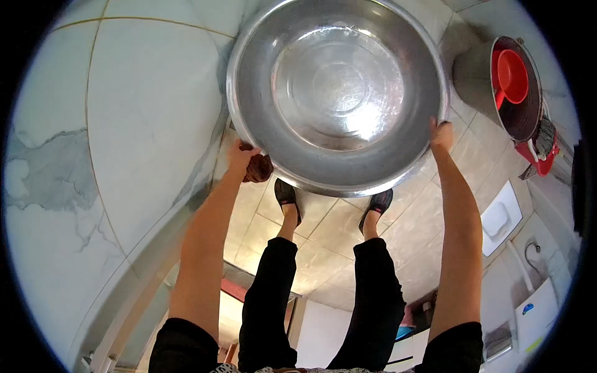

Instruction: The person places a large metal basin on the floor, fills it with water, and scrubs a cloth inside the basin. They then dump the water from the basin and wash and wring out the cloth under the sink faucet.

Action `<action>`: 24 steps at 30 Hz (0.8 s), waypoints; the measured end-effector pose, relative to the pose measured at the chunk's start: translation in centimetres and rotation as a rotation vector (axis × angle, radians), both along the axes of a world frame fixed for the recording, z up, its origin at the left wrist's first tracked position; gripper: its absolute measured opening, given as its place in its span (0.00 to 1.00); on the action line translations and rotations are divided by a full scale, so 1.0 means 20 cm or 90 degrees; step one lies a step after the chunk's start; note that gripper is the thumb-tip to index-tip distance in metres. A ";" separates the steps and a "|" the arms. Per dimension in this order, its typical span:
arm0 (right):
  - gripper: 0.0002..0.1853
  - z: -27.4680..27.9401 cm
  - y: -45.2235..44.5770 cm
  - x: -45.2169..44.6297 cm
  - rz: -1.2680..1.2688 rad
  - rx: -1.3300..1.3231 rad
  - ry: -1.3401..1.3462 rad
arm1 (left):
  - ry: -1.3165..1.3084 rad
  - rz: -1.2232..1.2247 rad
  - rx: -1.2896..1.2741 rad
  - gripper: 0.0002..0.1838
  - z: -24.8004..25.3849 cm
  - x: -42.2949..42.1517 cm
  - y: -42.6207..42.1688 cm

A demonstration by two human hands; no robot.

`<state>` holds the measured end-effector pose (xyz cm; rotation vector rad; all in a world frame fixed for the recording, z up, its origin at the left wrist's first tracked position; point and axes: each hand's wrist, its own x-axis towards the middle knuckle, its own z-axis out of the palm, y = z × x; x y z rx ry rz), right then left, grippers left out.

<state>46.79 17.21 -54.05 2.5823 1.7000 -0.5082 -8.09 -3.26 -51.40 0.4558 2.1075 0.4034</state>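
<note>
A large round metal basin (339,87) fills the top middle of the head view, its shiny inside showing with nothing in it. My left hand (241,156) is closed at the basin's lower left rim and holds a wet-looking brown cloth (258,168) against it. On the right side, my right hand (441,135) grips the rim, with the fingers wrapped round it and partly hidden.
A grey bucket (476,74) with a red scoop (513,76) stands at the upper right, beside a brush (545,138) and a red dustpan (547,163). A white squat toilet (499,219) is farther down. Marble-patterned wall tiles (149,112) rise on the left.
</note>
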 end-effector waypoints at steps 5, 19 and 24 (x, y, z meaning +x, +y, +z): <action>0.31 -0.25 -0.02 0.09 0.009 -0.066 0.161 | 0.034 -0.042 -0.012 0.30 0.15 0.09 0.11; 0.22 1.07 0.17 -1.14 0.085 0.043 0.521 | -0.247 0.135 -0.090 0.26 1.03 0.32 0.13; 0.19 1.83 0.38 -1.50 0.126 0.176 0.762 | -0.367 0.254 -0.066 0.16 1.40 0.44 0.13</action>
